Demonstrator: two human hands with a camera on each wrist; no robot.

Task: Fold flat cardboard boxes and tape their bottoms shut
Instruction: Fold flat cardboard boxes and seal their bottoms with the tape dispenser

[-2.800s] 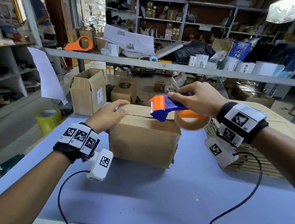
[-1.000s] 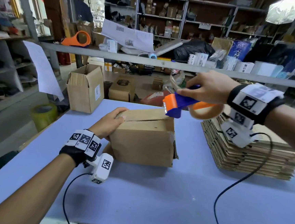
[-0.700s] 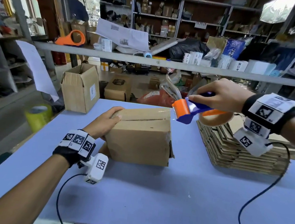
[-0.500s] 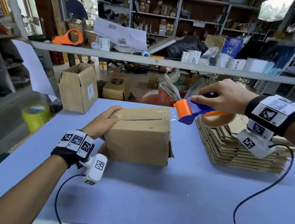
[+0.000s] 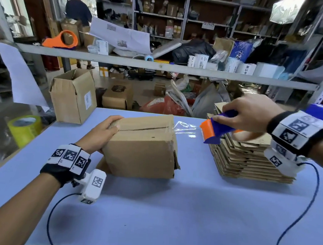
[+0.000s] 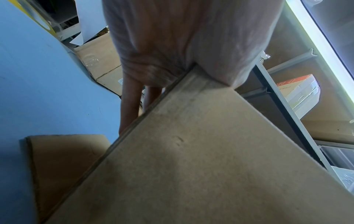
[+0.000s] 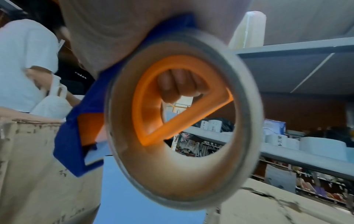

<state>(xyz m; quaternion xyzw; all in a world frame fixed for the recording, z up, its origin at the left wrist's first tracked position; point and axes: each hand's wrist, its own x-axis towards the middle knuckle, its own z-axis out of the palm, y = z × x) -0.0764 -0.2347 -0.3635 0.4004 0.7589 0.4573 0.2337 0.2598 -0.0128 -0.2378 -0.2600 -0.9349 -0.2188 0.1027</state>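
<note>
Right now your left hand [image 5: 101, 134] grips the upper left edge of the folded brown cardboard box [image 5: 142, 150], thumb on top beside the flap seam and fingers [image 6: 130, 106] down the left side, as the left wrist view shows. That box stands near the middle of the pale blue table [image 5: 168, 211], closer to its far edge, with its closed flaps facing up and one loose flap lying on the table under its left side.

Your right hand [image 5: 249, 112] is clamped on the orange and blue tape dispenser [image 5: 216, 129], fingers curled through its orange handle in the right wrist view, with the brown-cored roll of clear tape [image 7: 184, 115] mounted on it. You hold the dispenser in the air just to the right of the box, above the stack of flat cardboard blanks [image 5: 249, 161] at the table's right side. A strip of clear tape [image 5: 185, 127] stretches from the box's top right edge to the dispenser's mouth.

An open cardboard carton [image 5: 73, 99] stands at the far left corner, and a yellow tape roll [image 5: 24, 128] sits off the left edge.
</note>
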